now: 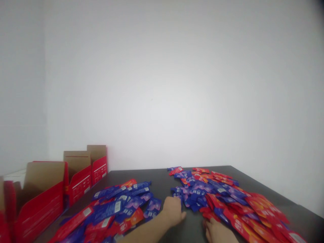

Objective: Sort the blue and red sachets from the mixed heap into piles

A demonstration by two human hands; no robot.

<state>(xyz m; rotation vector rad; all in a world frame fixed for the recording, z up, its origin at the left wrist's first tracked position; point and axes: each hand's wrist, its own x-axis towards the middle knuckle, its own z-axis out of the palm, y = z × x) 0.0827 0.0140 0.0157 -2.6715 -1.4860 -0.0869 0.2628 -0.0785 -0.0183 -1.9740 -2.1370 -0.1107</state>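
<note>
Blue packets [198, 195] by left hand [172, 211]; red near right [218, 231].

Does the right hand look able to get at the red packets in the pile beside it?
Probably yes: the right hand is low at the pile's edge, right by the red packets. The left hand and the boxes are off to its left, leaving the way free.

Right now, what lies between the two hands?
Between the left hand and the right hand, the head view shows only a bare strip of dark tabletop; blue packets lie just beyond it.
</note>
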